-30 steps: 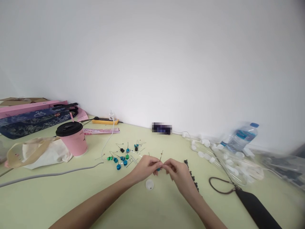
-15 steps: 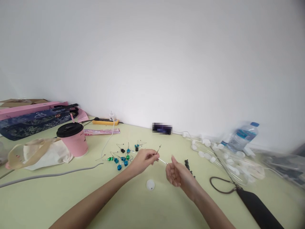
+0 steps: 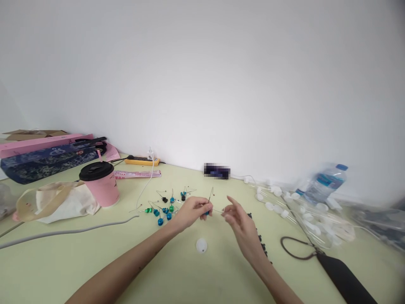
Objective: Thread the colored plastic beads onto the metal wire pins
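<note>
My left hand (image 3: 191, 212) is closed in a pinch on a small blue bead with thin wire pins (image 3: 209, 202) sticking up and to the right. My right hand (image 3: 239, 223) pinches the far end of that wire between thumb and forefinger, the other fingers spread. Both hands hover just above the pale green table (image 3: 95, 257). A pile of blue, green and black beads on wire pins (image 3: 166, 205) lies just left of my left hand. A small white round cap (image 3: 201, 245) lies on the table below my hands.
A pink cup with a black lid (image 3: 100, 184) stands at left beside a cloth bag (image 3: 53, 202). A grey cable (image 3: 63, 232) runs across the left. Black beads (image 3: 261, 242), a black pouch with a cord (image 3: 338, 274), clear tubes with white caps (image 3: 300, 211) and a water bottle (image 3: 324, 183) are at right.
My hands were together, pulled apart along the wire half a second ago, and have come close again. My right hand has opened its outer fingers and pinches the wire's end.
</note>
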Tool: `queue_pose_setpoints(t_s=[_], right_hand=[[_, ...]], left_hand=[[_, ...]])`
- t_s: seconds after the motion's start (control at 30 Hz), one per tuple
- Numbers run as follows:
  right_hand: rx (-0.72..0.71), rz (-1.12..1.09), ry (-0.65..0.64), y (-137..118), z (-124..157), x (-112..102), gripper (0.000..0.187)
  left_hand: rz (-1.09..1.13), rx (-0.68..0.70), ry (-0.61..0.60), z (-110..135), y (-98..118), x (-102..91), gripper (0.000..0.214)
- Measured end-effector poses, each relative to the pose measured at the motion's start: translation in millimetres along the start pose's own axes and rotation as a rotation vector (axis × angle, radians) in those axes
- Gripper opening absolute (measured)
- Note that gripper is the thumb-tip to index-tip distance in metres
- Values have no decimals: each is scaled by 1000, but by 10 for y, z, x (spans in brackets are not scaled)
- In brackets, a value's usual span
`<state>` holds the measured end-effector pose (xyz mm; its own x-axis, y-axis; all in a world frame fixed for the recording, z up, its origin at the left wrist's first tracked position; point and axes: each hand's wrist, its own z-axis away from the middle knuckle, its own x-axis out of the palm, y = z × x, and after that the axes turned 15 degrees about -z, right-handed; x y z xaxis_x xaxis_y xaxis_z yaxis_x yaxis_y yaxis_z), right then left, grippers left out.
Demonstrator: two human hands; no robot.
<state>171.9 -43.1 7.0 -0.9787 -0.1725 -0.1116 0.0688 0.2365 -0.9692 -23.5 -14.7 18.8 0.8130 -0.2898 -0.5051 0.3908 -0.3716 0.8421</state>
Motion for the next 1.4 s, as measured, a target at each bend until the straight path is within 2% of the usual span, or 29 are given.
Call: queue_pose_setpoints(t_s=[0.07, 0.13, 0.17, 0.2, 0.27, 0.3, 0.37, 0.43, 0.5, 0.53, 0.6, 0.67, 0.73, 0.8, 0.83, 0.9, 0.97, 1.03, 1.1, 1.17, 1.2, 1.27, 1.33, 1.4], right_hand=[[321, -348, -104, 0, -28, 2, 54], [583, -625, -240, 11, -38, 3, 59], [630, -694, -277, 16, -36, 3, 56], [618, -717, -285, 22, -31, 5, 51], [481, -611, -265, 35, -14, 13, 41], [374, -476, -248, 47, -4, 18, 37], [103, -105, -173, 83, 15, 30, 34], [-128, 194, -105, 127, 31, 41, 33], [-249, 311, -85, 153, 42, 52, 30], [-255, 298, -79, 151, 44, 57, 30], [-169, 155, -33, 117, 38, 60, 39], [92, -129, -40, 60, 19, 50, 46], [404, -401, -160, 13, -4, 30, 54], [549, -515, -282, 1, -19, 16, 51], [531, -495, -304, 10, -21, 16, 46], [329, -276, -271, 56, -10, 27, 41], [37, 93, -180, 122, 16, 43, 41], [-204, 397, -111, 186, 43, 51, 38], [-341, 564, -121, 224, 56, 47, 33], [-376, 603, -115, 222, 42, 34, 34], [-335, 550, -84, 207, 26, 25, 38], [-66, 262, -60, 161, -11, 6, 52], [303, -125, -154, 117, -38, -9, 66], [534, -439, -260, 92, -44, -8, 64]], left_hand=[[-213, 99, 110, 19, 35, 25, 33], [-427, 249, 148, 43, 58, 56, 31], [-513, 325, 146, 53, 63, 70, 30], [-575, 387, 139, 60, 62, 82, 29], [-621, 422, 135, 62, 49, 98, 30], [-601, 386, 133, 57, 37, 101, 31], [-465, 233, 75, 35, 4, 101, 34], [-255, 68, -59, 7, -33, 96, 35], [-74, -15, -167, -13, -60, 85, 35], [-33, -23, -176, -18, -66, 78, 35], [-85, 18, -99, -13, -58, 63, 35], [-266, 132, 35, 6, -38, 54, 34], [-478, 318, 118, 29, -23, 58, 31], [-630, 491, 122, 46, -23, 81, 29], [-666, 531, 113, 50, -28, 98, 29], [-637, 476, 116, 48, -43, 137, 31], [-457, 291, 87, 33, -62, 167, 34], [-202, 94, -32, 9, -91, 171, 38], [0, -22, -190, -16, -125, 145, 42], [48, -43, -256, -32, -152, 103, 42], [2, -23, -228, -34, -158, 84, 41], [-208, 90, -60, -25, -158, 67, 38], [-495, 294, 117, -3, -151, 86, 32], [-723, 503, 195, 22, -145, 130, 29]])
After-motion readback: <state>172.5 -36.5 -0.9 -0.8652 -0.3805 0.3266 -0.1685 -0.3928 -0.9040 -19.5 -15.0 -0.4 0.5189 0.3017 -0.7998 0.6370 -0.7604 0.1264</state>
